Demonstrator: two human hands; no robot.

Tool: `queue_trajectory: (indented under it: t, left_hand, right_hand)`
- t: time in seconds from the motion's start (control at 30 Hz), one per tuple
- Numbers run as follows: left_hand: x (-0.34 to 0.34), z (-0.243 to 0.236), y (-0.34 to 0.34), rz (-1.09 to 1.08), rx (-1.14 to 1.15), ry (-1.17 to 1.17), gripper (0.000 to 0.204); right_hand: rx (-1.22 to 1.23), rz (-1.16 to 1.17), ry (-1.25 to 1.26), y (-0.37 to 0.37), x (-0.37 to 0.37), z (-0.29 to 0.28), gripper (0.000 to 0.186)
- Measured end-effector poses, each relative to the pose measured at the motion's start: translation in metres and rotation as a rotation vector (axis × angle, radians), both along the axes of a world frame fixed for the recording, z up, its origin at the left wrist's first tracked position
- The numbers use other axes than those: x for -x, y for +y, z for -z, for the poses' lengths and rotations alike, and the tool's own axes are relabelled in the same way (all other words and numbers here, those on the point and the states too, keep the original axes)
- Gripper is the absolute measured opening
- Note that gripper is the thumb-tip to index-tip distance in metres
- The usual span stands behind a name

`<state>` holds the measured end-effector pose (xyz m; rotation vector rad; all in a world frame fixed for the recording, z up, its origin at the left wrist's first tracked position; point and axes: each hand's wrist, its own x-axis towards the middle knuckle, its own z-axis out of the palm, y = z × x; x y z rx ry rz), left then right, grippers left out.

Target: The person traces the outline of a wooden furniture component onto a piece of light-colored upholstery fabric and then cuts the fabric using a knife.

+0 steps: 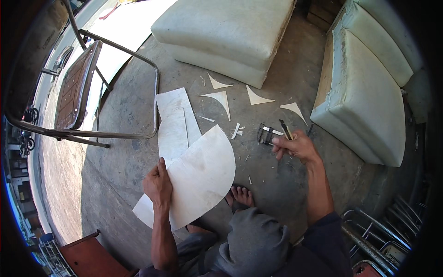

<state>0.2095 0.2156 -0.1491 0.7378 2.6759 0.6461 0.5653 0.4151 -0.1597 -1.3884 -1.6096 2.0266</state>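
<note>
My left hand (157,182) is closed on a large white sheet (200,171) with a curved edge, thumb on top. Longer white pieces (173,111) lie partly under it on the concrete floor. My right hand (295,147) is closed on a utility knife (286,128), its tip pointing up and away from me. Just left of that hand is a metal and black tool (266,134), perhaps a caliper or clamp, too small to make out. Several curved triangular offcuts (220,101) and small slivers (237,130) lie beyond my hands.
A cream padded block (221,32) stands ahead; cream seat sections (364,115) stand at right. A folding metal chair (74,92) is at left, tubular metal frames (378,231) at lower right, a brown panel (90,254) at lower left. My bare foot (242,196) is below my hands.
</note>
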Motion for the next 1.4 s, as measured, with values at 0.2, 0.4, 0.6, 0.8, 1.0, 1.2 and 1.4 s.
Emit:
queue_trajectory:
  t: [0.2,0.4,0.6,0.8,1.0,1.2,1.4]
  left_hand:
    - [-0.041,-0.002,0.013,0.102,0.183,-0.065,0.068]
    - [-0.082,-0.031,0.046,0.404,0.214,-0.167,0.069]
    - [-0.082,-0.020,0.031,0.256,0.142,-0.358,0.072]
    - [-0.080,-0.023,0.029,0.310,0.209,-0.427,0.072]
    - [-0.078,-0.020,0.024,0.281,0.174,-0.407,0.072]
    - [-0.075,-0.019,0.020,0.270,0.197,-0.420,0.072]
    - [-0.076,-0.015,0.017,0.254,0.174,-0.451,0.072]
  right_hand:
    - [0.122,0.203,0.276,-0.063,0.064,0.021,0.035]
    - [0.229,0.081,0.359,-0.065,0.083,0.018,0.051]
    - [0.043,0.143,0.317,-0.076,0.067,0.021,0.049]
    - [0.179,0.082,0.205,-0.091,0.067,0.014,0.043]
    - [-0.059,0.106,0.232,-0.099,0.079,0.027,0.038]
    - [-0.113,0.103,0.216,-0.106,0.080,0.012,0.037]
    - [-0.103,0.150,0.175,-0.112,0.075,0.018,0.037]
